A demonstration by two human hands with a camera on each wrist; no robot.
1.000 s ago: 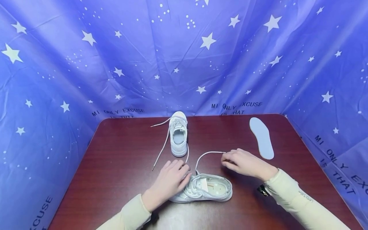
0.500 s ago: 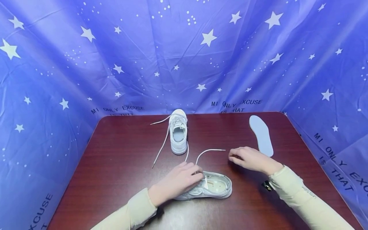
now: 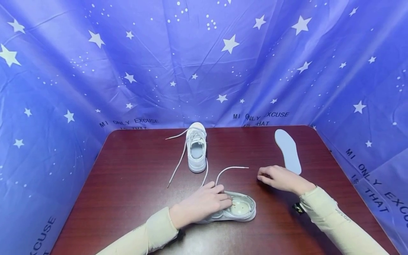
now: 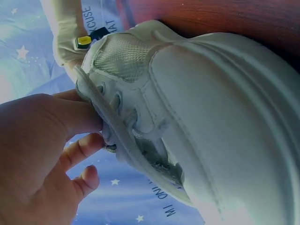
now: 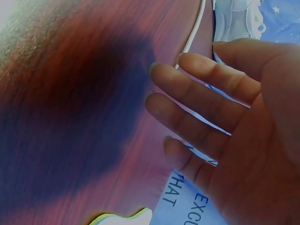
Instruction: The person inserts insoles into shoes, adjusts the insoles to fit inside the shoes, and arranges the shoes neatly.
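The off-white lace-up sneaker with a thick sole (image 3: 242, 216) sits on the near part of the dark red wood-grain counter (image 3: 134, 177), its toe to the person's left. The bare left hand (image 3: 204, 203) lies over its lacing, the grip pinching the tongue at the opening. From that sneaker, a thin white lace (image 3: 227, 168) curves out toward the bare right hand (image 3: 283, 179), whose grip is released, fingers loosely bent round nothing. Just beyond that hand lies a pale, flat, foot-shaped insole (image 3: 288, 150). Farther back stands a second white sneaker (image 3: 196, 150), toe pointing away, laces trailing. Behind the counter hangs a blue-violet fabric curtain (image 3: 178, 71) with white stars. Both sleeves (image 3: 159, 230) are cream.
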